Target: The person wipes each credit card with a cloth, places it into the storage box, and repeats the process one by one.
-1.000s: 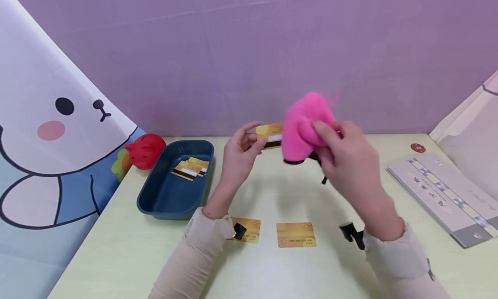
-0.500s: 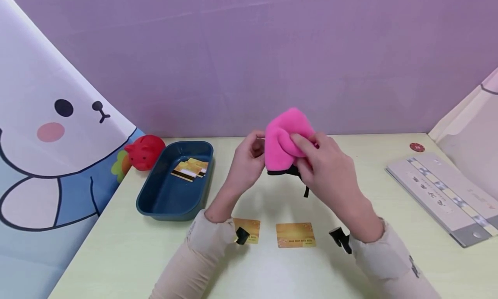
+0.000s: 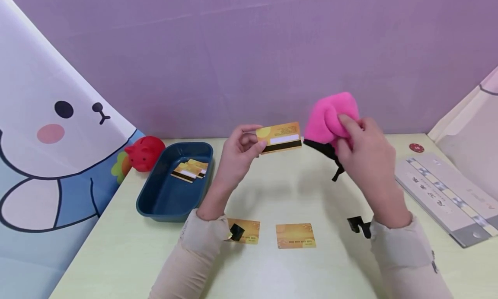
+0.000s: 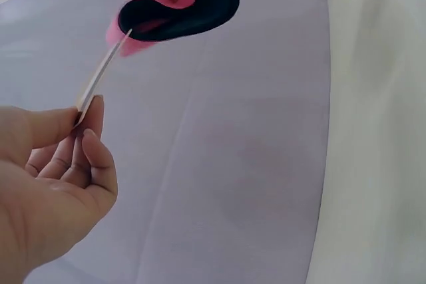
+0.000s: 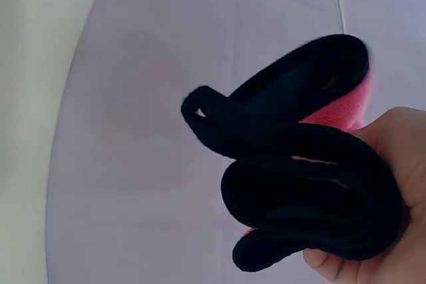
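Your left hand (image 3: 237, 155) pinches a gold card (image 3: 281, 137) by one end above the worktop (image 3: 295, 273); your right hand (image 3: 365, 156) grips a bunched pink cloth (image 3: 324, 119) near its free end, whether touching I cannot tell. With so small a pinch, a hard rub could twist the card loose, and the dangling black strap (image 3: 337, 174) might snag it. Half a second ago the cloth hid the card; now it sits further right, leaving the card exposed.
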The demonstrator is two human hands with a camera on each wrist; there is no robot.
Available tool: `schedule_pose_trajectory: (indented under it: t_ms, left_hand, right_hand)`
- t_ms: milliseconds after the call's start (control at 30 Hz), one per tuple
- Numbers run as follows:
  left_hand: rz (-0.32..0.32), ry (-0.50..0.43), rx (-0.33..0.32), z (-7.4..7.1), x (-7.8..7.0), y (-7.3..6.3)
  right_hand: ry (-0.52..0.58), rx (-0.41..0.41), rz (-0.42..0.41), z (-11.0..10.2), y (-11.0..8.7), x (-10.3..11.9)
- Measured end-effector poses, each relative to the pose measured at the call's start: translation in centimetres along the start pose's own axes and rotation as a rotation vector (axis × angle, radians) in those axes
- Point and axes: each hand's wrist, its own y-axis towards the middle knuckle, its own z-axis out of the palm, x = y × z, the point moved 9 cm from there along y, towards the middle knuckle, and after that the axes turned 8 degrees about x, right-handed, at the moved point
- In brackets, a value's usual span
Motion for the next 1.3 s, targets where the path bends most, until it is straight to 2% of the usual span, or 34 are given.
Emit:
schedule_pose_trajectory:
  t_ms: [67, 133, 233, 367, 433, 500, 600, 733, 933, 1300]
  left_hand:
    - [0.009, 0.002, -0.017, -0.2, 0.0, 0.0]
    - [0.016, 0.022, -0.037, -0.2, 0.1, 0.0]
    - [0.030, 0.055, -0.060, -0.1, 0.2, 0.0]
    - [0.053, 0.059, -0.063, 0.3, 0.1, -0.1]
    - [0.062, 0.061, -0.058, 0.5, 0.1, -0.3]
    - [0.071, 0.063, -0.050, 0.6, 0.0, -0.5]
    - [0.078, 0.052, -0.030, 0.8, -0.2, -0.6]
    - [0.078, 0.025, -0.007, 1.0, -0.3, -0.5]
    - [0.062, 0.069, 0.005, 1.0, -0.5, -0.2]
    - [-0.003, 0.069, -0.008, 0.0, -0.1, -0.1]
  right_hand:
    - [0.013, -0.030, 0.001, -0.6, 0.0, 0.0]
    - [0.028, -0.059, -0.048, -0.9, -0.2, 1.0]
    - [0.050, -0.092, -0.189, -0.8, -0.7, 3.7]
    - [0.082, -0.103, -0.394, 0.6, -2.2, 7.9]
    - [0.087, -0.080, -0.458, 1.6, -2.9, 9.3]
    - [0.081, -0.049, -0.484, 2.6, -3.4, 10.2]
    - [0.064, -0.022, -0.465, 3.4, -3.7, 10.2]
    - [0.046, -0.013, -0.406, 3.3, -3.2, 9.2]
    - [0.019, 0.007, -0.319, 2.8, -2.3, 7.4]
    - [0.004, -0.028, -0.089, 1.2, -0.5, 1.9]
